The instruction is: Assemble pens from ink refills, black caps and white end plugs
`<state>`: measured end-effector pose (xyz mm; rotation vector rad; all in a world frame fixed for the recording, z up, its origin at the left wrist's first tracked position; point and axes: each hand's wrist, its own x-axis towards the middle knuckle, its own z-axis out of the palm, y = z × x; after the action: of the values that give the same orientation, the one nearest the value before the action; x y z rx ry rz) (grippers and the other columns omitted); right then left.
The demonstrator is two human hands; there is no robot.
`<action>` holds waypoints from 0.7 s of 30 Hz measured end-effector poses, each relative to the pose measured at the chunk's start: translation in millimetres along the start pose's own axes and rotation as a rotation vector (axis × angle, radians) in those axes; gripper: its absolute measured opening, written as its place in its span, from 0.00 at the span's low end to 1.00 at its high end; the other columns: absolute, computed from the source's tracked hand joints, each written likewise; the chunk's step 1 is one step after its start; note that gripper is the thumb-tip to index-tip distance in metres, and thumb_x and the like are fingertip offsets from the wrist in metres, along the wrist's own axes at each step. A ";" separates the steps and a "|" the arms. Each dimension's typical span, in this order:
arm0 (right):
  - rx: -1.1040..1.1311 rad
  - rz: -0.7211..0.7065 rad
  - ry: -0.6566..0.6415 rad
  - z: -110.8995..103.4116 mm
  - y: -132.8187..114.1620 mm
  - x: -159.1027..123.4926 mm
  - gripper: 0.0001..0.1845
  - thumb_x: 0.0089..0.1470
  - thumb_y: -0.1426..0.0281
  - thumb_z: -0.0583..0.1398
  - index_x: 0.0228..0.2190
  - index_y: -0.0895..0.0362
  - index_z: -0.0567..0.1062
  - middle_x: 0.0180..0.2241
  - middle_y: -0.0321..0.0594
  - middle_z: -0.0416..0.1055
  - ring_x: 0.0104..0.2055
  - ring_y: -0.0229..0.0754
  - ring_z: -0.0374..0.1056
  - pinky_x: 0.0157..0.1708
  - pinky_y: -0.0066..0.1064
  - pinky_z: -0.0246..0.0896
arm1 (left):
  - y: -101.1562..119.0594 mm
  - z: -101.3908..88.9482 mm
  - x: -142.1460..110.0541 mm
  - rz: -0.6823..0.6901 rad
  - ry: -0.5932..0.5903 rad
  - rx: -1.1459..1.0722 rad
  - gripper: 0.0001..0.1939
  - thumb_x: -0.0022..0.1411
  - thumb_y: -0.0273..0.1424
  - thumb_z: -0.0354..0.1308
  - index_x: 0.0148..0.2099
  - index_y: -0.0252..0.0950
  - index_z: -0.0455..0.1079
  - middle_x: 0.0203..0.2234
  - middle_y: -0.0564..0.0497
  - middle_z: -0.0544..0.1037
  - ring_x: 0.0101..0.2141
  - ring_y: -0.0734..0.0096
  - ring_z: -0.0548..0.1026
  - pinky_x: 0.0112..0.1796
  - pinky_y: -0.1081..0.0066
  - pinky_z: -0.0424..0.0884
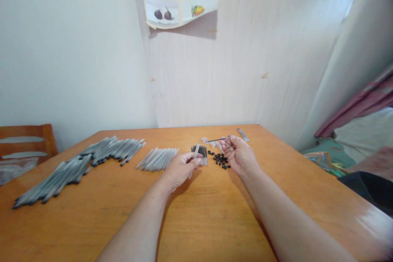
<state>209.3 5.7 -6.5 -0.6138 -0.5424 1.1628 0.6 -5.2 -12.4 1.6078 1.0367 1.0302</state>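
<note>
My left hand is closed around a translucent pen barrel, which tilts upward between thumb and fingers. A thin dark pen refill is pinched in my right hand, its tip pointing left toward the barrel but apart from it. Behind my left hand lies a bundle of dark refills, partly hidden. Small black plugs are scattered beside my right hand. Some little clear pieces lie just behind them. Left of my left hand is a row of translucent barrels.
On the left of the wooden table lie heaps of black-ended pens. A clear strip-like object rests near the back edge. A wooden chair stands at the left; a dark bag-like item is at the right.
</note>
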 end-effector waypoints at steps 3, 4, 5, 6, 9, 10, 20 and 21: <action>-0.036 -0.046 -0.021 0.3 -2.8 -0.1 0.08 0.51 0.70 0.65 0.30 0.57 0.70 0.27 0.38 0.76 0.28 0.35 0.74 0.28 0.22 0.73 | -3.2 0.4 1.4 0.055 -0.017 0.054 0.15 0.54 0.38 0.64 0.42 0.38 0.80 0.33 0.48 0.81 0.33 0.65 0.74 0.34 0.70 0.65; -0.048 -0.056 -0.030 0.3 -3.4 -0.1 0.09 0.51 0.69 0.66 0.30 0.56 0.70 0.28 0.38 0.76 0.28 0.35 0.74 0.28 0.22 0.73 | -3.5 0.2 1.8 0.074 -0.022 0.057 0.14 0.53 0.38 0.64 0.42 0.38 0.80 0.35 0.48 0.82 0.36 0.63 0.75 0.37 0.69 0.66; -0.056 -0.063 -0.038 0.3 -3.8 0.0 0.09 0.51 0.69 0.66 0.30 0.56 0.70 0.28 0.38 0.77 0.28 0.35 0.74 0.27 0.21 0.73 | -3.7 0.0 2.2 0.084 -0.031 0.060 0.14 0.53 0.38 0.64 0.41 0.39 0.80 0.37 0.48 0.82 0.38 0.61 0.76 0.40 0.68 0.67; -0.063 -0.069 -0.041 0.3 -3.9 0.1 0.10 0.51 0.68 0.66 0.30 0.57 0.70 0.28 0.38 0.77 0.28 0.34 0.74 0.27 0.21 0.72 | -3.7 -0.3 2.5 0.087 -0.039 0.065 0.14 0.53 0.38 0.64 0.41 0.39 0.80 0.38 0.48 0.82 0.40 0.60 0.76 0.42 0.66 0.67; -0.084 -0.077 -0.050 0.7 -3.7 0.4 0.10 0.51 0.68 0.66 0.30 0.57 0.70 0.28 0.38 0.77 0.26 0.33 0.73 0.26 0.20 0.71 | -4.7 -1.0 3.1 0.084 -0.044 0.091 0.14 0.54 0.38 0.63 0.42 0.40 0.80 0.39 0.48 0.82 0.42 0.58 0.76 0.45 0.64 0.66; -0.092 -0.080 -0.051 1.1 -3.8 0.2 0.10 0.51 0.67 0.66 0.31 0.57 0.70 0.28 0.38 0.77 0.26 0.32 0.73 0.26 0.19 0.71 | -5.3 -1.1 3.2 0.085 -0.040 0.094 0.14 0.54 0.39 0.63 0.42 0.40 0.80 0.39 0.48 0.82 0.42 0.58 0.76 0.45 0.64 0.66; -0.223 -0.136 -0.012 6.1 -5.2 -4.5 0.10 0.51 0.65 0.66 0.30 0.57 0.71 0.27 0.37 0.76 0.24 0.31 0.70 0.24 0.18 0.68 | -3.0 -1.9 2.6 0.125 -0.084 0.119 0.14 0.55 0.40 0.62 0.41 0.41 0.80 0.37 0.50 0.82 0.39 0.59 0.76 0.43 0.66 0.66; -0.247 -0.154 -0.014 5.2 -4.3 -3.6 0.11 0.51 0.64 0.66 0.30 0.57 0.71 0.27 0.37 0.75 0.24 0.31 0.70 0.23 0.19 0.68 | -2.7 -2.1 2.3 0.132 -0.096 0.140 0.14 0.55 0.40 0.62 0.40 0.40 0.81 0.36 0.50 0.82 0.38 0.60 0.76 0.41 0.67 0.66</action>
<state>207.5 2.0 0.0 -0.7615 -0.7395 0.9626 -1.1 -1.9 -14.2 1.8422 0.9667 0.9746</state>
